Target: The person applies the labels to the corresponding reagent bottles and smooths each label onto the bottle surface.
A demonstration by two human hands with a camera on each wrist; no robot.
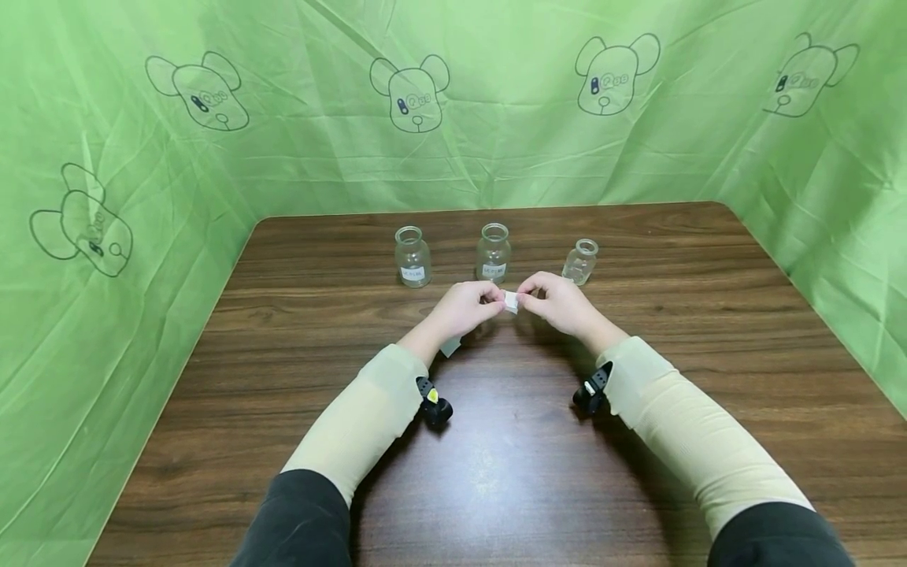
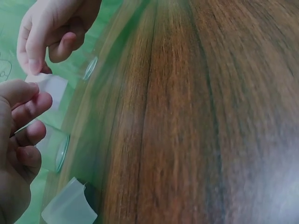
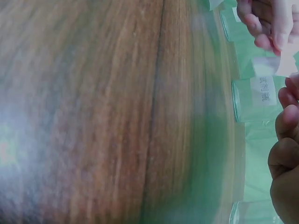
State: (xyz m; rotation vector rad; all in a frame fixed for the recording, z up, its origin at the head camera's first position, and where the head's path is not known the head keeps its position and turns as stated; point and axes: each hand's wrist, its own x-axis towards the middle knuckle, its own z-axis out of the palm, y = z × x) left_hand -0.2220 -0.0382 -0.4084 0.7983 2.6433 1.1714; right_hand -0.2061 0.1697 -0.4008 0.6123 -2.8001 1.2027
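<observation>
Both hands meet over the middle of the table, in front of the glass bottles. Between them is a small white paper label, one edge pinched by the left hand and the other by the right hand. In the left wrist view the label hangs between the two thumbs. Behind the hands stands a clear glass bottle with a white label on its front. Characters are printed on that bottle's label. Beside the left wrist lies a curled pale paper piece, partly hidden by the arm.
Another labelled glass bottle stands to the left. A smaller glass bottle is behind the right hand, its base partly covered. Green cloth hangs round the back and sides of the brown wooden table.
</observation>
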